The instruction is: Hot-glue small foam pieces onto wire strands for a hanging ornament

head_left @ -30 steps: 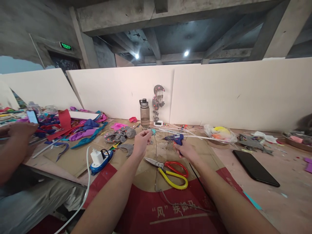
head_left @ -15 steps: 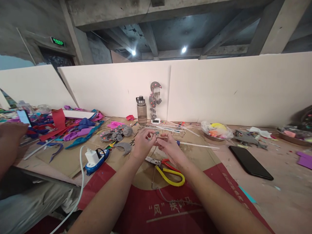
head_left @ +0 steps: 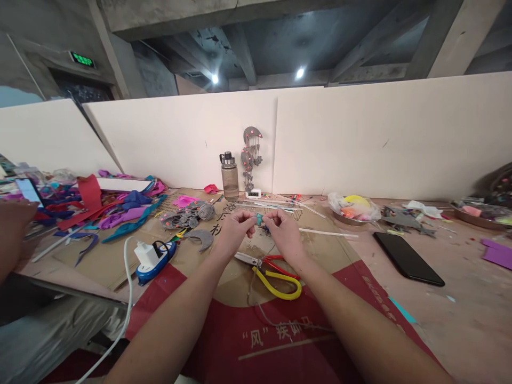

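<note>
Fingertips of your left hand point(head_left: 235, 228) and right hand point(head_left: 285, 230) pinch the teal star point(head_left: 259, 219) above the bench point(head_left: 476, 320), where an uneven squeeze could bend it and the grey cord point(head_left: 264, 316), if tugged, could snag on the scissors point(head_left: 259, 263).

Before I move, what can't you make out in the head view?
- Teal star: in the head view, its outer edges are partly covered by the left hand and right hand.
- White stick: head view, left end hidden behind the right hand.
- White clock: head view, digits too small to read.
- Co-worker's hand: head view, cut off by the left edge.
</note>
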`<state>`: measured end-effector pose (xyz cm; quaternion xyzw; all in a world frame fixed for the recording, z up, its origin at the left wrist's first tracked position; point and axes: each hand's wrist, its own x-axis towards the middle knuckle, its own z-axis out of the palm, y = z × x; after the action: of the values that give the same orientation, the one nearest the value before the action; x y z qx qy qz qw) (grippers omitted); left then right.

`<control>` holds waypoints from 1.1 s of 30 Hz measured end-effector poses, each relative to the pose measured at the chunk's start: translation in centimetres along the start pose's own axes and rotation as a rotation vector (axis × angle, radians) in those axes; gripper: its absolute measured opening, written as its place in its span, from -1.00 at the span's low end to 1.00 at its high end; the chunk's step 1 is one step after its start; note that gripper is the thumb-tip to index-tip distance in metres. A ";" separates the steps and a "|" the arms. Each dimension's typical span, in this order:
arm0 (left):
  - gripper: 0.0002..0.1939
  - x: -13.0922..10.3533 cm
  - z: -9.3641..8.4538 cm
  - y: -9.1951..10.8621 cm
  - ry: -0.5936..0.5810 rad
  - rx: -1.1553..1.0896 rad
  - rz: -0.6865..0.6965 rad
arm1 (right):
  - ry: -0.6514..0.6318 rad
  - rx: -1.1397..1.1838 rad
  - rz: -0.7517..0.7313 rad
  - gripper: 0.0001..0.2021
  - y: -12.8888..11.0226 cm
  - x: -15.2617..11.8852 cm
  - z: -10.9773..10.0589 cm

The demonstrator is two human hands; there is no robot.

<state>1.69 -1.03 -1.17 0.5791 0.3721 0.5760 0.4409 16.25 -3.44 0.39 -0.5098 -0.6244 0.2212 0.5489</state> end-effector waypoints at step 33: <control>-0.79 -0.2 -0.3 1.5 -0.236 0.239 -0.073 | -0.067 -0.150 -0.029 -0.83 2.1 0.1 -0.4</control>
<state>1.31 -1.72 0.14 0.6770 0.4047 0.4392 0.4301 17.42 -2.67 -1.17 -0.5328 -0.6645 0.1829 0.4911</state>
